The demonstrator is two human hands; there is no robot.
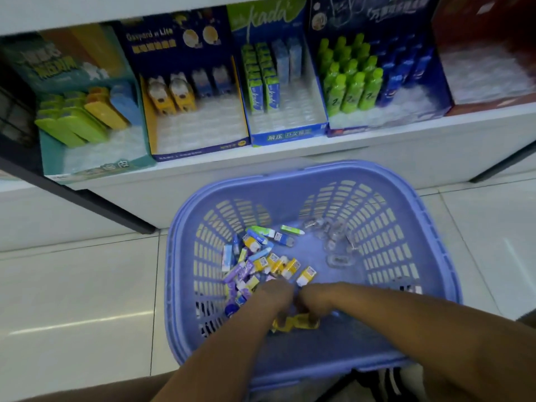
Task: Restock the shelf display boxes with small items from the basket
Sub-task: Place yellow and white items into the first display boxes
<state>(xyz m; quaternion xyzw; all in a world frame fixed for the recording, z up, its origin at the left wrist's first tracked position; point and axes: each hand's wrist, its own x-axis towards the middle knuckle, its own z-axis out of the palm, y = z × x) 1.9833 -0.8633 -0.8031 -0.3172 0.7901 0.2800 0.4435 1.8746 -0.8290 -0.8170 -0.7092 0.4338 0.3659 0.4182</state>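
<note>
The basket (pixel 435 242), lilac-blue slotted plastic, stands on the tiled floor (pixel 72 285) in front of the white shelf (pixel 406 146). The small items (pixel 261 262), mostly yellow, purple and blue packets, lie heaped in the left half of the basket bottom. Several clear plastic pieces (pixel 333 242) lie apart at the right rear.

Both hands reach into the near part of the basket. The left hand (pixel 275 297) and the right hand (pixel 314 300) are side by side, almost touching, fingers pointing down onto a yellow packet (pixel 293 322). Blur prevents telling whether either hand grasps it.

5 display boxes stand in a row on the shelf:
- teal box (pixel 95 166)
- navy box (pixel 200 150)
- blue box (pixel 287 137)
- dark blue box (pixel 374 129), holding green bottles (pixel 351 85)
- red box (pixel 487 105)
</note>
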